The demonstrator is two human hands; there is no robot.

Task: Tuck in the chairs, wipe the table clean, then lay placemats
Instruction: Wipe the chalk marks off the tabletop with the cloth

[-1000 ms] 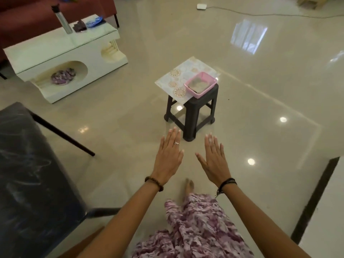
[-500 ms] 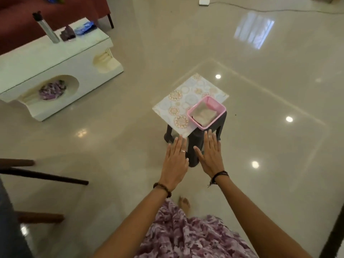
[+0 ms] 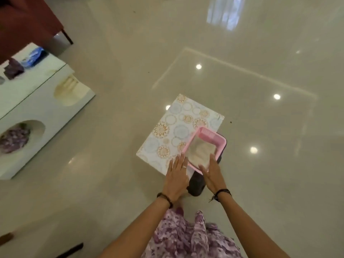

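On the glossy floor (image 3: pixel 242 43), a dark stool (image 3: pixel 196 185) carries overhanging placemats (image 3: pixel 178 125) and a pink tray (image 3: pixel 220 144) with cloth (image 3: pixel 200 152); left hand (image 3: pixel 176 176) and right hand (image 3: pixel 211 174), fingers straight, reach its near edge, where a careless tug might tip everything.

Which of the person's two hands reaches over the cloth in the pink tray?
The right hand: its fingers lie over the cloth in the pink tray. The left hand lies beside the tray, over the patterned placemat.

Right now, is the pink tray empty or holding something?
Holding something: a pale folded cloth lies inside the pink tray, covering most of its floor.
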